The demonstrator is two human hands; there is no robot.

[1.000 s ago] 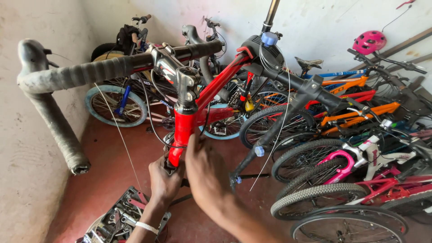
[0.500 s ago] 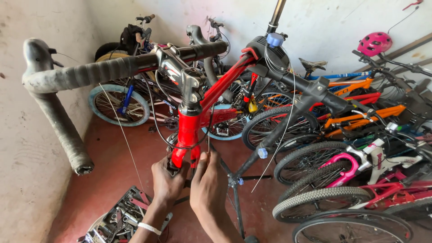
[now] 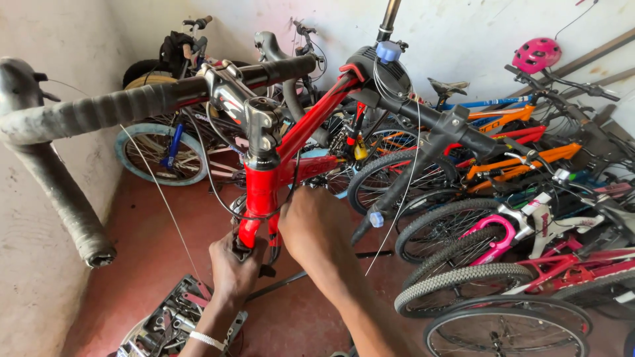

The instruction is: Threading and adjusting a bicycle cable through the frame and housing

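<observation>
A red road bike frame (image 3: pixel 311 125) with grey-taped drop handlebars (image 3: pixel 99 112) is clamped in a black repair stand (image 3: pixel 423 125). My left hand (image 3: pixel 233 266) grips the lower end of the red fork (image 3: pixel 254 211), just under the head tube. My right hand (image 3: pixel 311 225) is closed over the front of the frame beside the fork; what its fingers hold is hidden. Thin bare cables (image 3: pixel 159 195) hang loose from the bars.
An open tray of tools (image 3: pixel 169 320) lies on the red floor below my left hand. Many bikes are packed along the right side (image 3: pixel 529 218) and against the back wall (image 3: pixel 165 145). A pink helmet (image 3: pixel 536 54) hangs at upper right. A plaster wall runs on the left.
Both hands stay at the bottom of the fork. My right hand has shifted up and closer over the frame, and the view has tilted slightly.
</observation>
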